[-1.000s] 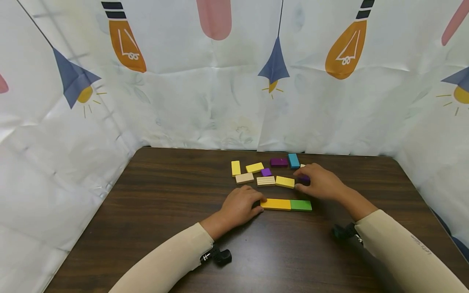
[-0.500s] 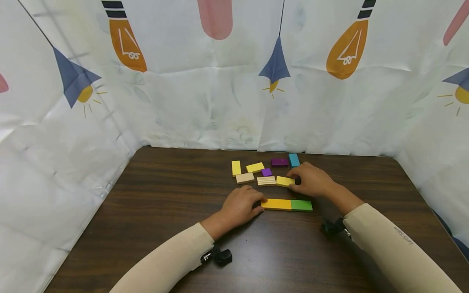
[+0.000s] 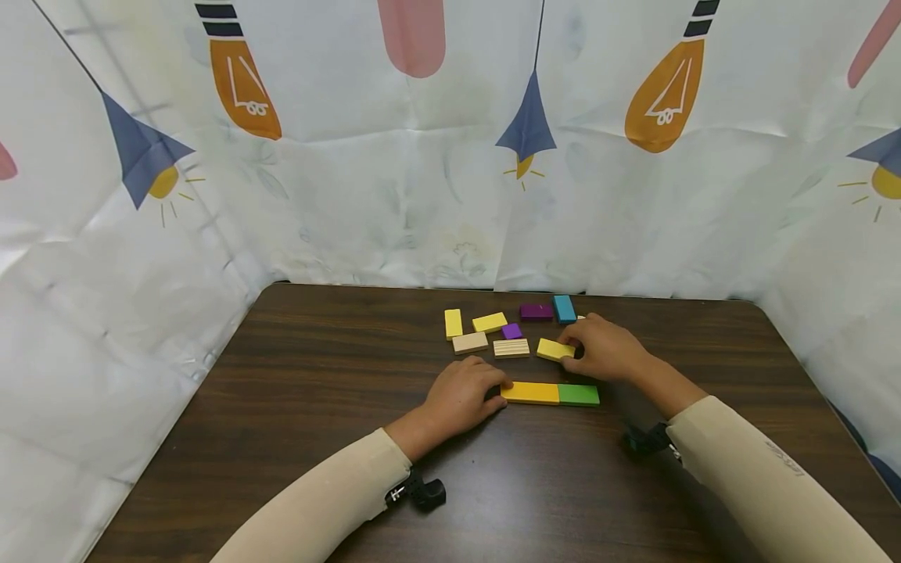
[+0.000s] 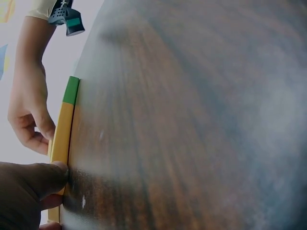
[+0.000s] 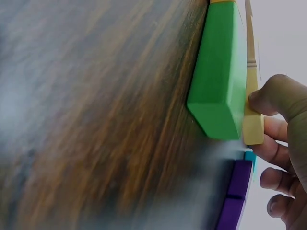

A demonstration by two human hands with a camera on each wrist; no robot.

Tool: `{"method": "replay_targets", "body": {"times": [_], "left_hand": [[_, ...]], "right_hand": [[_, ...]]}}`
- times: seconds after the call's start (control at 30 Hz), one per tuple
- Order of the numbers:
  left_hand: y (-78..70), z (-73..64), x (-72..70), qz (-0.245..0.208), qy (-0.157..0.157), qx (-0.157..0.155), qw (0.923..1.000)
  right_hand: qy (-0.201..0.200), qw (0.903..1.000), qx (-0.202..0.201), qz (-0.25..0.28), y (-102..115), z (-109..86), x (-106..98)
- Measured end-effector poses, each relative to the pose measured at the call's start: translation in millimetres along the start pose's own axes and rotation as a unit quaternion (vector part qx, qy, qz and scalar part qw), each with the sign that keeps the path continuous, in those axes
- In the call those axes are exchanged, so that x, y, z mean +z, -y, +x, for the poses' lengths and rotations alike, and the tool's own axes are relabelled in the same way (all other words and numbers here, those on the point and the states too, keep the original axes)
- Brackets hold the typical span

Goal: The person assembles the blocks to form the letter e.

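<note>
My left hand [image 3: 461, 395] rests on the table and pinches the left end of an orange-yellow block [image 3: 531, 392]; in the left wrist view its thumb [image 4: 48, 176] lies along the block's near side. A green block [image 3: 579, 395] touches the right end of that block, making one straight row. Behind the row, my right hand [image 3: 607, 348] pinches a yellow block [image 3: 552, 349] by its right end. The right wrist view has thumb and fingers on this yellow block [image 5: 252, 127], just beyond the green block [image 5: 216, 72].
Several loose blocks lie toward the back: two yellow ones, a plain wood block [image 3: 469, 342], a striped wood block [image 3: 511, 349], a small violet block [image 3: 511, 331], a dark purple block [image 3: 536, 313] and a blue block [image 3: 565, 309]. Purple blocks [image 5: 240, 179] appear near my right hand.
My right hand has moved left onto the yellow block and taken hold of it. The block has shifted slightly right, away from the striped one. My left hand has stayed in place.
</note>
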State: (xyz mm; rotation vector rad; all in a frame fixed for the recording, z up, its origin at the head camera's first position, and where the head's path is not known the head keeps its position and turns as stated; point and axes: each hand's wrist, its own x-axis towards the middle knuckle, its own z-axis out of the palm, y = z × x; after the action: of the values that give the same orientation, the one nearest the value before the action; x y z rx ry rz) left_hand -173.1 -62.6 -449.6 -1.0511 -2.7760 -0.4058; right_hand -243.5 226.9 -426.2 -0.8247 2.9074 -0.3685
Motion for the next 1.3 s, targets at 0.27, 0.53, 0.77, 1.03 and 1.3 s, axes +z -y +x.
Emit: {"method": "replay_targets", "body": {"times": [0.27, 0.53, 0.77, 1.03, 1.3], "left_hand": [[-0.7, -0.4, -0.6, 0.002, 0.002, 0.002, 1.0], [-0.2, -0.7, -0.6, 0.001, 0.002, 0.001, 1.0], [-0.5, -0.9, -0.4, 0.0, 0.0, 0.002, 1.0], [-0.5, -0.3, 0.0, -0.002, -0.003, 0.004, 1.0], [-0.5, -0.1, -0.2, -0.003, -0.002, 0.002, 1.0]], "right_hand": [[-0.024, 0.9996, 0.011, 0.005, -9, -20.0, -2], [-0.036, 0.9986, 0.033, 0.019, -12, -38.4, -3], [-0.041, 0.9974, 0.053, 0.027, -13, -49.0, -2], [-0.033, 0.9977, 0.054, 0.027, -18, -55.1, 3], [-0.033, 0.9973, 0.05, 0.042, -19, -60.5, 6]]}}
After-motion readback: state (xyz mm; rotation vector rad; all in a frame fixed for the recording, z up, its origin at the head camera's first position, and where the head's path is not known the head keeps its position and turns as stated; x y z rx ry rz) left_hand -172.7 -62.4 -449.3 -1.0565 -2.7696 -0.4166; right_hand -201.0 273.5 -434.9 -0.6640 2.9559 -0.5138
